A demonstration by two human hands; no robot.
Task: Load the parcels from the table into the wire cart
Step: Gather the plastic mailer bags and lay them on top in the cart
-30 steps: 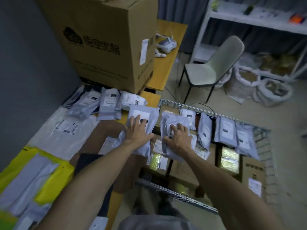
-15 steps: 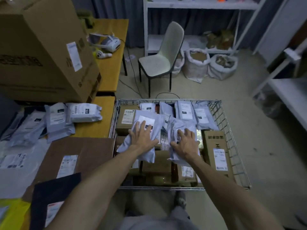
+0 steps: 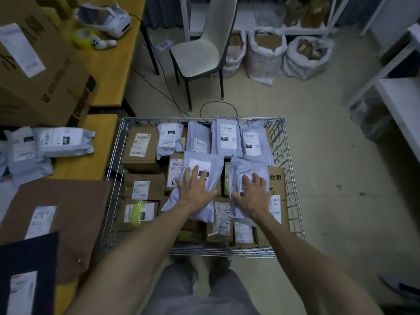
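Note:
The wire cart stands on the floor in front of me, filled with brown boxes and grey mailer bags. My left hand lies flat with spread fingers on a grey mailer bag at the cart's middle. My right hand presses on a second grey mailer bag just to the right. Both bags rest on the boxes below. On the yellow table to the left lie more grey parcels and a flat brown parcel.
A big cardboard carton fills the table's far left. A headset and a tape roll lie beyond it. A chair and white sacks stand past the cart. A white shelf is on the right.
Both hands carried the two grey bags from the table edge rightward over the cart and lowered them onto the boxes. My view turned from the table to face the cart.

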